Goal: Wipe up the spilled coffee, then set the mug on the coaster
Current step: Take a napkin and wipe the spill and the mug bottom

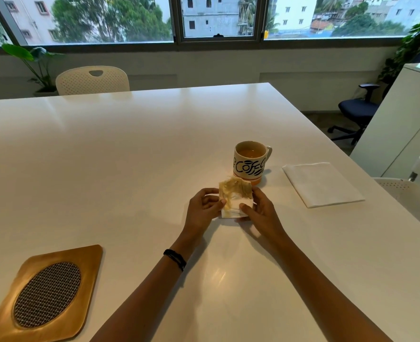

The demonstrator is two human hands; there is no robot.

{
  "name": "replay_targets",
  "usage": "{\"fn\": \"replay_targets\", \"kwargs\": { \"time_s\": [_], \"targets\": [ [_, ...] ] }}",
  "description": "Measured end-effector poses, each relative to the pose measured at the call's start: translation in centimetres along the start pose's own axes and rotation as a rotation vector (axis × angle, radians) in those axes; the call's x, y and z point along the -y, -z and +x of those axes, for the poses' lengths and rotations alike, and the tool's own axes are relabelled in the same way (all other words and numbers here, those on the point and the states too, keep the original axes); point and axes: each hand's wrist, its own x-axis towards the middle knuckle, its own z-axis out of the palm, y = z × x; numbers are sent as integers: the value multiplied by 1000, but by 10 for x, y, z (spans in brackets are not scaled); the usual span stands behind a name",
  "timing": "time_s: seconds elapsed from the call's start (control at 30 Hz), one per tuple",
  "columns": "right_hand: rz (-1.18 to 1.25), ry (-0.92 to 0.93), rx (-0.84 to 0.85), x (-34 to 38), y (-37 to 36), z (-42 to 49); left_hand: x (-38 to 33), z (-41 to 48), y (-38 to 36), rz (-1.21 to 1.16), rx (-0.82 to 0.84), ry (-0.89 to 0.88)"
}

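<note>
A folded, coffee-stained paper napkin is held just above the white table by both hands. My left hand pinches its left edge and my right hand pinches its lower right corner with the thumb on top. Right behind the napkin stands a cream mug with dark "Coffee" lettering, filled with brown liquid, handle to the right. The wooden coaster with an oval woven inlay lies at the near left corner of the table, far from the mug.
A clean white napkin lies flat to the right of the mug. A white chair stands behind the far table edge; another chair back is at the right edge. A dark office chair and a cabinet stand to the right.
</note>
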Motion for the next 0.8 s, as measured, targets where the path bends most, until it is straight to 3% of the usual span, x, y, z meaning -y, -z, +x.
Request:
{"fn": "replay_targets", "kwargs": {
  "time_s": [0.3, 0.53, 0.8],
  "targets": [
    [-75, 304, 49, 3, 2, -8, 1, -1, 2, -61, -86, 18],
    [-186, 354, 111, -2, 3, -4, -2, 1, 3, -95, -154, 21],
    [-478, 565, 67, -9, 1, -5, -5, 2, 1, -143, -183, 61]
  ]
}}
